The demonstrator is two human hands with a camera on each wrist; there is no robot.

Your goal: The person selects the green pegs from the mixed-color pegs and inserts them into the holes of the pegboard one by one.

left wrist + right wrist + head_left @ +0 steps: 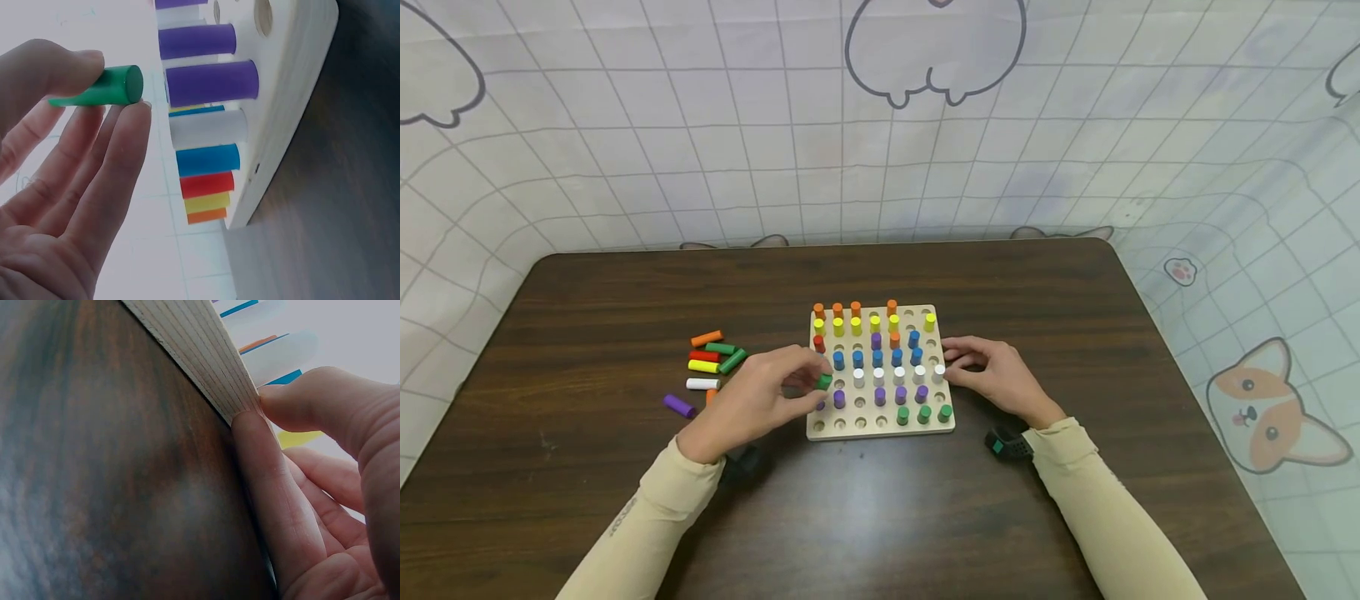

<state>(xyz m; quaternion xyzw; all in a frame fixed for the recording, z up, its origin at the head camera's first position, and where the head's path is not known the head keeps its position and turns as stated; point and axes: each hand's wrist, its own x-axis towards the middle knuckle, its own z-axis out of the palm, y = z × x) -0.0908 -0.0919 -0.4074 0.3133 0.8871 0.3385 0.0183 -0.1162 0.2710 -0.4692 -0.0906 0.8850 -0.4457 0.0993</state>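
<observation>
A green peg (pixel 119 85) is pinched between the thumb and fingertips of my left hand (pixel 758 398), above the left side of a pale wooden pegboard (pixel 842 432). In the left wrist view the peg lies roughly sideways, apart from the standing purple pegs (pixel 215 83). My right hand (pixel 1000 375) rests against the board's right edge. In the right wrist view its thumb tip touches the upper edge and a finger (pixel 269 475) lies along the side. Rows of orange, yellow, blue, white, purple and green pegs (pixel 924 414) stand in the board. My left hand hides part of its left side.
Left of the board, loose pegs lie on the dark wooden table (pixel 865 517): a purple peg (pixel 679 406), a white peg (pixel 702 384), a yellow peg (pixel 703 366) and several others. A grid-patterned cloth (pixel 715 167) hangs behind the table.
</observation>
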